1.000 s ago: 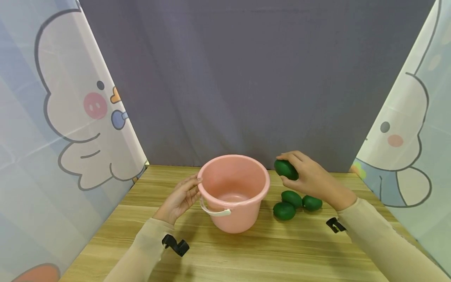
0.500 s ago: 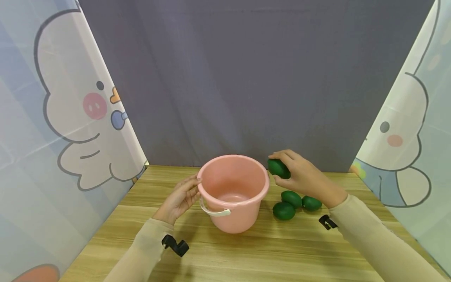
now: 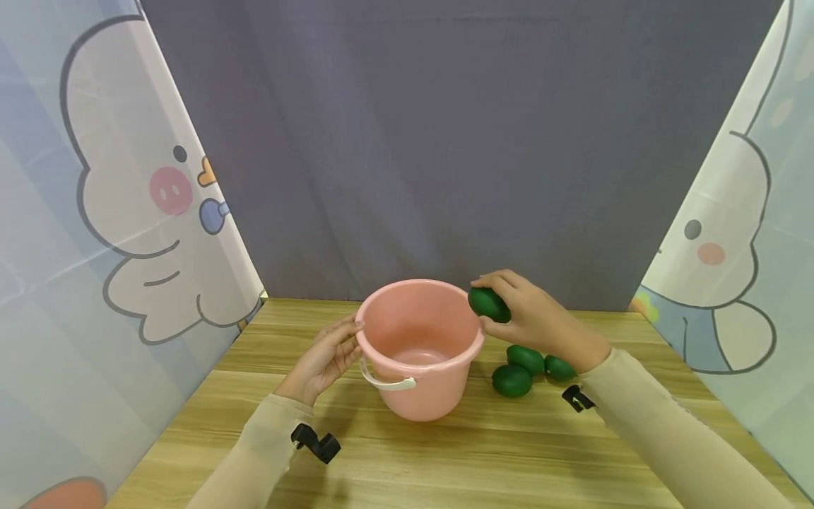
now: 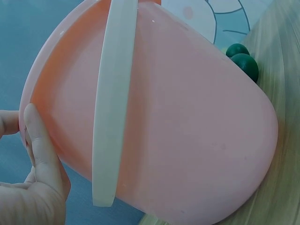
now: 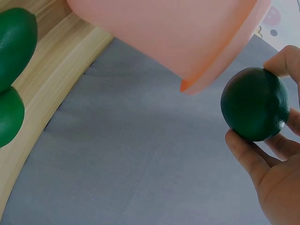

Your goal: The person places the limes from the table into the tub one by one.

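Note:
A pink plastic bucket [image 3: 422,396] with a white handle [image 3: 391,384] stands upright on the wooden table. My left hand [image 3: 323,360] pinches its left rim; in the left wrist view the thumb [image 4: 40,136] lies along the rim's outside. Between the thumb and fingers of my right hand [image 3: 531,314] is a smooth dark green oval fruit [image 3: 489,305], held at the bucket's right rim and overlapping that rim in the head view. The right wrist view shows this fruit [image 5: 255,104] gripped from both sides, just beyond the bucket's rim [image 5: 225,61].
Three more green fruits [image 3: 512,380] lie close together on the table [image 3: 407,466], right of the bucket and below my right forearm. A dark grey curtain [image 3: 445,155] hangs behind the table, with cartoon-printed cloth [image 3: 127,297] on both sides.
My right hand has carried the green fruit leftward, from above the other fruits to the bucket's right rim. The left hand and the bucket have stayed in place.

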Tool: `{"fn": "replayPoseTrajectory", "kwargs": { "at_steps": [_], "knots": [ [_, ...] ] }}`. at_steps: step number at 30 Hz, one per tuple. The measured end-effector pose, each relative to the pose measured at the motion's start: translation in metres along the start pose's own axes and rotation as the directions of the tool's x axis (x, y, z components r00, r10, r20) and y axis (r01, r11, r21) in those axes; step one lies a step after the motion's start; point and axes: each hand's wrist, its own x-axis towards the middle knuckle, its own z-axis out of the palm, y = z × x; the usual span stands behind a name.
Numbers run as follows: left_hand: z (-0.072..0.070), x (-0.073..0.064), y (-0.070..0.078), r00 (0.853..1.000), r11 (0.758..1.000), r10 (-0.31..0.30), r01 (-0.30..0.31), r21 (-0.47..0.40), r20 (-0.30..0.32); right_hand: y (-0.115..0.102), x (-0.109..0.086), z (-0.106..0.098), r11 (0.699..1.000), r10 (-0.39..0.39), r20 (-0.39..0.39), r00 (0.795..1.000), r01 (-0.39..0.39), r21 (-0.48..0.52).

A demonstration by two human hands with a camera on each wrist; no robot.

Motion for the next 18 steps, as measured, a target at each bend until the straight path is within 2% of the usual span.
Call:
{"fn": "replayPoseTrajectory", "kwargs": {
  "at_steps": [18],
  "knots": [
    [0.001,0.000,0.000,1.000,1.000,-0.003,0.003,0.002,-0.002,-0.007,0.012,0.010,0.999,-0.016,0.003,1.000,0.016,0.052]
  ]
}}
